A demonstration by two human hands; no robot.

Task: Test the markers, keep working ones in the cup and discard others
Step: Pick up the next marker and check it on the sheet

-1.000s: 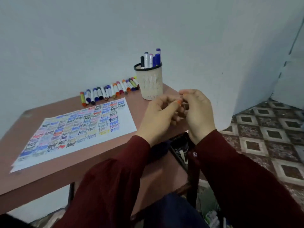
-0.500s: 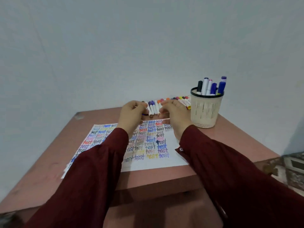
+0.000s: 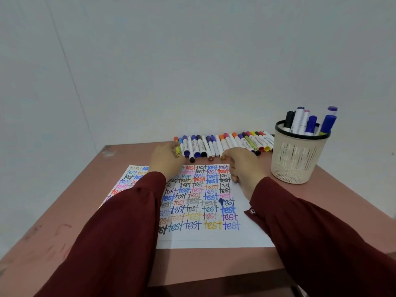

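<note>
- At 9 o'clock, bare tabletop (image 3: 64,211); toward the centre, a paper sheet (image 3: 214,240) almost filled with "test" written in many colours. Judged as a long run of trials done.
- At 12 o'clock of the sheet, a row of markers (image 3: 225,143), capped and lying side by side along the wall. Cannot tell whether tried or waiting.
- At 3 o'clock of the row, the cup (image 3: 297,159), upright, with a handful of kept markers (image 3: 308,123) standing in it. Judged as the working ones.
- No discard spot in view. Judged well along but unfinished, with far more markers outside the cup than in it.
- Left grip (image 3: 166,161) at the row's 9 o'clock end, fingers curled down and apparently clamped on the yellow marker (image 3: 177,150). Marker lying in line with the row, just beside its neighbour.
- Right grip (image 3: 244,168) at 3 o'clock of the left grip, below the row's middle. Forefinger tip touching the near end of a brown-capped marker (image 3: 223,157), other fingers curled under. Cannot tell whether together on anything.
- Cup well apart from the left grip, at its 3 o'clock. Near the right grip, at its 2 o'clock, not touching.
</note>
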